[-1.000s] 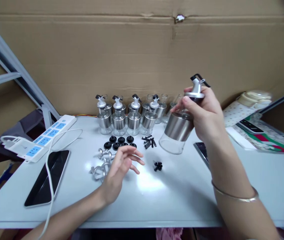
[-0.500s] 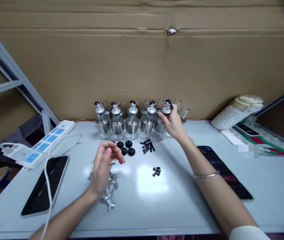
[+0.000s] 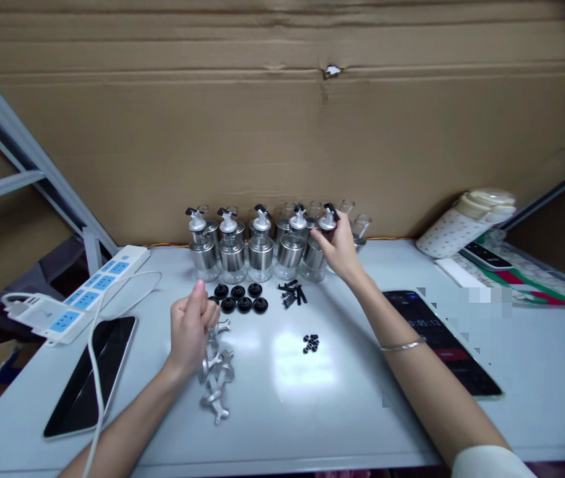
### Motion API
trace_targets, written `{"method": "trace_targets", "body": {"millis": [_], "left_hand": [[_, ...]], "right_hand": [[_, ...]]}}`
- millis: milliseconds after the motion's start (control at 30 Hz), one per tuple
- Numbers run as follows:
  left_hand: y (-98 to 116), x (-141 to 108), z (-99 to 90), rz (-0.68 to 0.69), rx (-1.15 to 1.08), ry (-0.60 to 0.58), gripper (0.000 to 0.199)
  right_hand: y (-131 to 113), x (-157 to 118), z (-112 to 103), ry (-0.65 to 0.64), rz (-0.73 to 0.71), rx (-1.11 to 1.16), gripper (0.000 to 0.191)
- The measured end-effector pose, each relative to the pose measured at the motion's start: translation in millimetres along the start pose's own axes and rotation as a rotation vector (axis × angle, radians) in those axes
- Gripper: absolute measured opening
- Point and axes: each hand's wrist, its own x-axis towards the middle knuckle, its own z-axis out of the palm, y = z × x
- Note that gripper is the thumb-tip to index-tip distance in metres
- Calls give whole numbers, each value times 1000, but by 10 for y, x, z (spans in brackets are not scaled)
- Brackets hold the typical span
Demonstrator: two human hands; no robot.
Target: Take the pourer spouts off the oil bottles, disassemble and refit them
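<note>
At the back of the table, my right hand (image 3: pixel 339 249) is closed round the neck of a glass bottle (image 3: pixel 313 264) with a steel band. A silver pourer with a black flap (image 3: pixel 328 218) tops this bottle. To its left stand several like bottles (image 3: pixel 261 255) with pourers, in a row. My left hand (image 3: pixel 191 328) is curled into a fist, thumb up, beside a loose pile of silver spout parts (image 3: pixel 218 382); what it holds, if anything, is hidden. Black round stoppers (image 3: pixel 245 304), small black strips (image 3: pixel 292 293) and tiny black caps (image 3: pixel 311 343) lie in separate groups.
Uncapped bottles (image 3: pixel 362 229) stand behind the front row, against the cardboard. On the left are a power strip (image 3: pixel 97 282) with a white cable and a tablet (image 3: pixel 90 378). A phone (image 3: pixel 441 345) lies under my right forearm; a tilted flask (image 3: pixel 466 222) is at the right.
My left hand has drawn left and slightly down, and its loosely bent fingers have curled into a fist. My right hand stays at the same bottle. The view has shifted slightly.
</note>
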Motion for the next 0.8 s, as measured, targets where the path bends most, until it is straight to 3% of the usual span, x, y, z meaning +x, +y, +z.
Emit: {"method": "trace_targets", "body": {"millis": [100, 167, 200, 233, 300, 400, 467, 633, 800], "left_hand": [[24, 7, 24, -35, -36, 11, 65], [23, 6, 39, -70, -35, -6, 66], [16, 6, 46, -91, -32, -18, 66], [6, 7, 51, -113, -30, -30, 67], [-19, 9, 56, -149, -27, -50, 67], [-43, 14, 52, -150, -27, -74, 65], [-44, 14, 46, -126, -20, -86, 63], [-52, 10, 40, -75, 38, -102, 61], [-109, -7, -5, 4, 156, -142, 58]], "right_hand": [[-196, -4, -53, 211, -45, -72, 57], [-392, -46, -100, 325, -85, -108, 44], [-492, -87, -114, 317, -131, -117, 33], [-586, -143, -117, 247, -192, -117, 23], [-733, -299, -83, -16, -307, -118, 10], [-825, -582, 46, -376, -376, -239, 13], [-821, -734, 136, -523, -404, -299, 14], [-765, -860, 236, -689, -413, -243, 19], [-768, -830, 213, -740, -338, -202, 20]]}}
